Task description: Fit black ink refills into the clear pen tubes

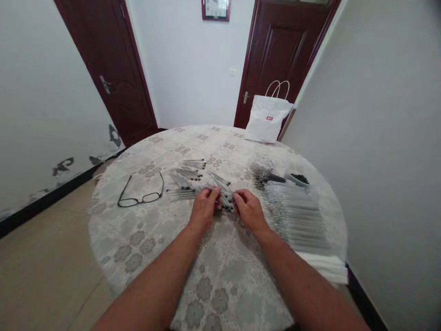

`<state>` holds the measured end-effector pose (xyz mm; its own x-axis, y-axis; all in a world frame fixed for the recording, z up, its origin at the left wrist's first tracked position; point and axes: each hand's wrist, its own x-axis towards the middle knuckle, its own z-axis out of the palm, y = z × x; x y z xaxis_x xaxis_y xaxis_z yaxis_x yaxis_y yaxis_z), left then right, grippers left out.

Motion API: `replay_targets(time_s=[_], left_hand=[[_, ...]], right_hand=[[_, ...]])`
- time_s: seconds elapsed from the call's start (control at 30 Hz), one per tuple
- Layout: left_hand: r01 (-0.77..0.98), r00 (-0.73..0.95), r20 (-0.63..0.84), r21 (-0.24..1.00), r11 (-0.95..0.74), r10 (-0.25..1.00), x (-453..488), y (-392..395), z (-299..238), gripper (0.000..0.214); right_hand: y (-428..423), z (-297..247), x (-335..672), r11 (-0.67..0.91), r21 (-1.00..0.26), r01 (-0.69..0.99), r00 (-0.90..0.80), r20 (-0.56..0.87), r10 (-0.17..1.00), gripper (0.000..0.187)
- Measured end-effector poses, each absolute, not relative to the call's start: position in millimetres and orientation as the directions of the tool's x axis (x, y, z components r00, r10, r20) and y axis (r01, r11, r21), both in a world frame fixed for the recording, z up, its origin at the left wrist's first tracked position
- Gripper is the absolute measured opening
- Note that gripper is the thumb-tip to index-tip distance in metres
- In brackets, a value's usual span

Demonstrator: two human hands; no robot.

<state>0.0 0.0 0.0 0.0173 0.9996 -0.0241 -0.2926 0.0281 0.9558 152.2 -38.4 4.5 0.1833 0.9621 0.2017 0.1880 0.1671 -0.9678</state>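
Observation:
My left hand (206, 205) is closed, thumb and fingers pinched over thin grey tubes at the middle of the table. My right hand (248, 209) is closed in a pinch just to the right; what is between its fingertips is too small to make out. Between and behind the hands lie thin grey tubes with black tips (220, 180). More such tubes (188, 174) rest in small bundles beyond and left of my left hand. On the right, many clear-grey tubes (305, 216) lie side by side in a wide stack.
Black-framed glasses (139, 201) lie open at the left. Small black pieces (260, 177) are heaped beside a dark tool-like object (275, 178), and a small container (299, 179) holds more. A white paper bag (268, 119) stands at the back edge of the round patterned table (138, 257).

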Motion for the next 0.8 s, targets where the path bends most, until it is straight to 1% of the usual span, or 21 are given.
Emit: replay_targets(time_s=[0.07, 0.1, 0.2, 0.27, 0.37, 0.47, 0.6, 0.67, 0.7, 0.77, 0.8], left_hand=[[-0.341, 0.031, -0.023, 0.940, 0.033, 0.999, 0, 0, 1, 0.040], [-0.395, 0.038, -0.026, 0.918, 0.038, 0.999, 0, 0, 2, 0.038], [-0.541, 0.075, -0.039, 0.838, 0.073, 0.996, 0, -1, 6, 0.035], [-0.565, 0.094, -0.037, 0.821, 0.084, 0.995, 0, -2, 8, 0.033], [-0.571, 0.108, -0.029, 0.816, 0.086, 0.994, 0, -2, 10, 0.032], [-0.572, 0.112, -0.031, 0.815, 0.090, 0.993, -1, -2, 12, 0.034], [-0.541, 0.083, -0.037, 0.838, 0.076, 0.996, -1, -3, 15, 0.036], [-0.520, 0.083, -0.042, 0.850, 0.079, 0.996, 0, -4, 15, 0.036], [-0.509, 0.087, -0.042, 0.857, 0.080, 0.995, 0, -5, 14, 0.037], [-0.482, 0.100, -0.034, 0.872, 0.079, 0.994, 2, -6, 12, 0.037], [-0.469, 0.110, -0.028, 0.880, 0.076, 0.994, 2, -6, 10, 0.037]], right_hand=[[-38, 4, 152, 0.200, -0.962, 0.187, 0.191, 0.236, 0.953, 0.024], [-39, 5, 152, 0.220, -0.954, 0.202, 0.192, 0.259, 0.947, 0.022], [-42, 11, 151, 0.269, -0.903, 0.336, 0.150, 0.333, 0.931, 0.015], [-45, 16, 152, 0.298, -0.852, 0.431, 0.099, 0.373, 0.922, 0.013], [-50, 28, 155, 0.325, -0.785, 0.528, 0.048, 0.409, 0.911, 0.014], [-56, 45, 164, 0.324, -0.725, 0.607, -0.028, 0.388, 0.921, 0.015], [-68, 74, 199, 0.314, -0.617, 0.722, -0.182, 0.269, 0.946, 0.015], [-68, 88, 229, 0.265, -0.549, 0.793, -0.150, 0.246, 0.958, 0.015], [-66, 93, 245, 0.215, -0.509, 0.834, -0.090, 0.258, 0.962, 0.016], [-58, 101, 280, 0.048, -0.422, 0.905, 0.102, 0.327, 0.939, 0.018], [-53, 103, 297, -0.053, -0.382, 0.923, 0.207, 0.375, 0.904, 0.020]])
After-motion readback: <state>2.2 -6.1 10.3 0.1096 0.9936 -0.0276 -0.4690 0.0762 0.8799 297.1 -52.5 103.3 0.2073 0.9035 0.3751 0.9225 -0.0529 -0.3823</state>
